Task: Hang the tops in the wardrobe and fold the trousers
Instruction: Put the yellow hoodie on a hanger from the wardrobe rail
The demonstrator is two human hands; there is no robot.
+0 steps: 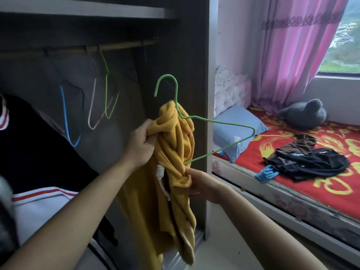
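Note:
A mustard-yellow top [175, 152] hangs bunched in front of the open wardrobe. My left hand [141, 142] grips its upper folds near the collar. A green wire hanger [214, 121] is partly threaded into the top, with its hook up and one shoulder sticking out to the right. My right hand [200, 184] pinches the yellow cloth lower down, where the hanger's bottom wire enters it. A pile of dark clothes [305, 162] lies on the red bed cover at the right.
The wardrobe rail [116, 48] carries empty blue, beige and green hangers [106, 84]. A black, white and red garment [39, 172] hangs at the left. To the right stand the bed [282, 201] with a blue pillow [237, 131], a grey soft toy [303, 114] and pink curtains [288, 55].

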